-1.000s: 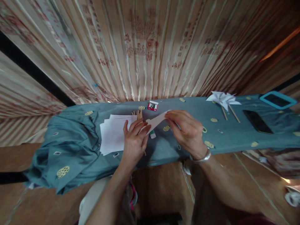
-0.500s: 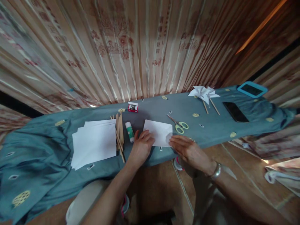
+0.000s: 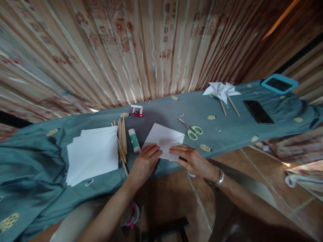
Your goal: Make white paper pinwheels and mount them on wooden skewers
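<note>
A white sheet of paper point(image 3: 165, 134) lies at a slant near the front edge of the cloth-covered table. My left hand point(image 3: 144, 164) has its fingers closed over the sheet's lower left side. At the lower right edge, my right hand point(image 3: 193, 160) grips the paper, fingers on top and thumb near the edge. Left of the sheet is a green and white glue stick point(image 3: 134, 140). Scissors with yellow-green handles point(image 3: 193, 131) rest just to the right, blades pointing away from me.
A stack of white paper point(image 3: 93, 151) and several wooden sticks point(image 3: 122, 137) lie left. Behind stands a small red box point(image 3: 137, 111), lid up. White paper pinwheels point(image 3: 219, 91) on sticks, a black phone point(image 3: 258, 112) and a blue-framed device point(image 3: 280, 84) lie right. A curtain point(image 3: 151, 50) hangs behind.
The sheet has turned so that it sits at a slant. My two hands have come closer together along its near edge. The whole view has shifted slightly.
</note>
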`<state>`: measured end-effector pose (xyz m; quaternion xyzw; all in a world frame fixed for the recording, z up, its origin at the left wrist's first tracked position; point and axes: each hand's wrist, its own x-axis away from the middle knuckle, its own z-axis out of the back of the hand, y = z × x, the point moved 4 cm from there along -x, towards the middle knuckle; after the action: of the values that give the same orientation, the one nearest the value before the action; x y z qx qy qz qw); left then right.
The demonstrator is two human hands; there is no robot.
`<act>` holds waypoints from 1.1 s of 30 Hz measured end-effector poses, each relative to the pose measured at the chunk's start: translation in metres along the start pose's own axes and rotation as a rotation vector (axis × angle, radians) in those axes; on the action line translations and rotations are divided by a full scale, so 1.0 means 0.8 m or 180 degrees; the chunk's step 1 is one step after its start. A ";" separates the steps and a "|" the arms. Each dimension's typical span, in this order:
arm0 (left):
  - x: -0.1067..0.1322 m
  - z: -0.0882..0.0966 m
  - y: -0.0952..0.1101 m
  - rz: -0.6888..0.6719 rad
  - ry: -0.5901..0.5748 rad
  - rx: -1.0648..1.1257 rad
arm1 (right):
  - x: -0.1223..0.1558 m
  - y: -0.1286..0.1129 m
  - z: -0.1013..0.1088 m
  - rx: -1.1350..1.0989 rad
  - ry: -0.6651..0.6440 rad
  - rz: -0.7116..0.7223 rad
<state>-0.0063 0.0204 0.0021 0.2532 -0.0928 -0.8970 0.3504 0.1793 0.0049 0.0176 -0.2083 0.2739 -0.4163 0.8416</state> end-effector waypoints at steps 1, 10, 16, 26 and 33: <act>0.002 0.001 -0.001 0.0027 0.0019 0.0061 | 0.002 0.006 0.001 -0.0180 0.0007 -0.0096; 0.001 0.005 -0.003 0.0349 0.0452 0.0777 | 0.002 0.033 -0.001 -0.1156 0.0117 -0.1094; -0.011 0.009 -0.003 0.0615 0.0413 0.1096 | 0.000 0.045 -0.009 -0.1454 0.0105 -0.1428; -0.013 0.005 -0.002 0.1014 0.0496 0.1558 | -0.009 0.032 0.010 -0.1548 0.0091 -0.1189; -0.012 0.006 0.009 0.0511 0.0402 0.1418 | -0.002 0.029 0.011 -0.1490 -0.0200 -0.1147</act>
<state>0.0013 0.0213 0.0124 0.3715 -0.2861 -0.8060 0.3612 0.1978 0.0200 0.0112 -0.4548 0.2949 -0.4779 0.6913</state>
